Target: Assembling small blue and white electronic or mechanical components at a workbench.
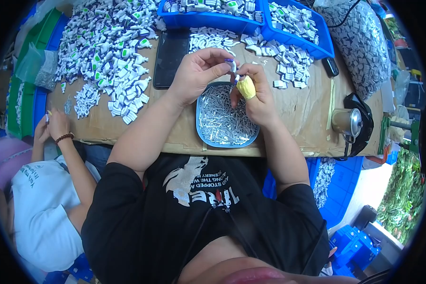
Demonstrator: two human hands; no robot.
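My left hand (199,73) pinches a small white-and-purple plastic part (233,66) between thumb and fingertips. Close against it, my right hand (261,102) has its fingers curled in at the lower end of the same part. Yellow tape (245,87) wraps a digit of the right hand. Whether the right fingertips also grip a pin is too small to make out. Below both hands stands a blue tub (199,130) filled with small metal pins (225,120). Behind the left hand lies a dark tablet-like device (168,59).
A large heap of white-and-purple parts (104,42) covers the table's left. Blue bins (296,42) of parts line the back, with loose white pieces (291,66) in front. At right are a bulging clear bag (359,47) and a metal mug (346,122). A co-worker's hands (57,124) work at left.
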